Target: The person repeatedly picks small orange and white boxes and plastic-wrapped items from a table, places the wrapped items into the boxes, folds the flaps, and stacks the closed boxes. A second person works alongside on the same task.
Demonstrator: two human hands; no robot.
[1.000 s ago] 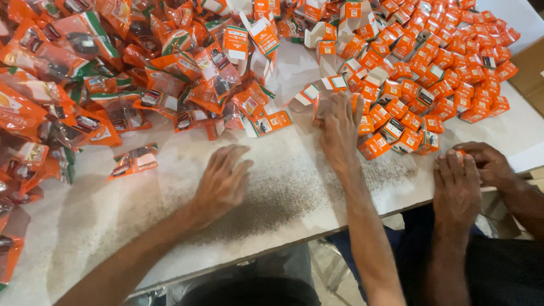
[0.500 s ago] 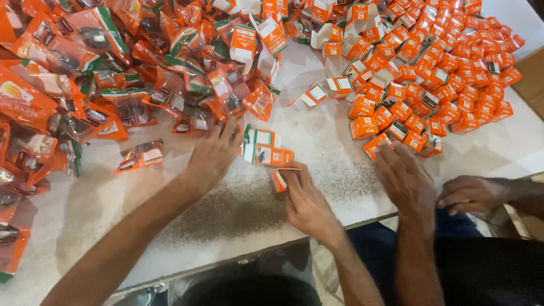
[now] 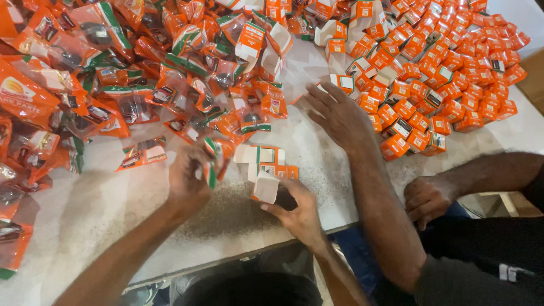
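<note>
My left hand [image 3: 188,177] is closed around an orange and green plastic packet [image 3: 215,161], lifted just off the white table [image 3: 102,209]. My right hand [image 3: 294,211] grips the lower flap of an unfolded orange and white carton [image 3: 265,167] that lies flat near the table's front edge. The two hands are close together, with the packet just left of the carton.
Several loose orange packets [image 3: 113,68] are heaped at the left and back. Many small folded orange boxes [image 3: 442,73] cover the right. A co-worker's hand [image 3: 340,113] reaches toward the boxes, and the co-worker's other hand [image 3: 426,198] rests at the table edge.
My left hand went from flat on the table into the pile and came back holding a packet. My right hand drew a flat carton toward me. The co-worker's hand reached forward to the boxes.
</note>
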